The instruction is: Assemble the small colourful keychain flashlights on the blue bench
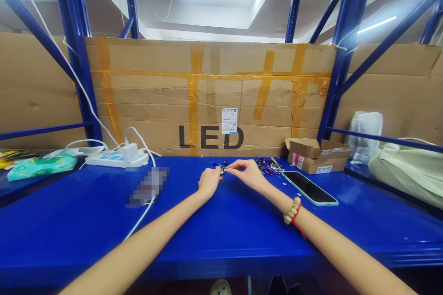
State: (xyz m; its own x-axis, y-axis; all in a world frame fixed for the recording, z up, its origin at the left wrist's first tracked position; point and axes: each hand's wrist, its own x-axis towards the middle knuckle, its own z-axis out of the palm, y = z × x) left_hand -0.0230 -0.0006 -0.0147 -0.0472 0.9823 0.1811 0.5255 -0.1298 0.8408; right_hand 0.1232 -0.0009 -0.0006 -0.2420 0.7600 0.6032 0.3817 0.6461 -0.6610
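My left hand (208, 184) is closed, its thumb and fingers pinching a small shiny metal piece (222, 171) over the middle of the blue surface. From the other side, my right hand (248, 174) is also closed, with thumb and index fingertip pressed together at the same piece. The piece is too small and too covered by fingers to name. Small blue bits (216, 164) show just beyond the left fingertips. Right behind my right hand lies a pile of small shiny coloured metal pieces (269, 166) in purple, red, green and silver.
A phone (309, 187) lies right of the pile, near an open cardboard box (316, 156). At left are a power strip (116, 158) with a white charger (130, 153), a trailing white cable (140, 216) and a green tissue pack (43, 167). A large carton (155, 101) stands behind.
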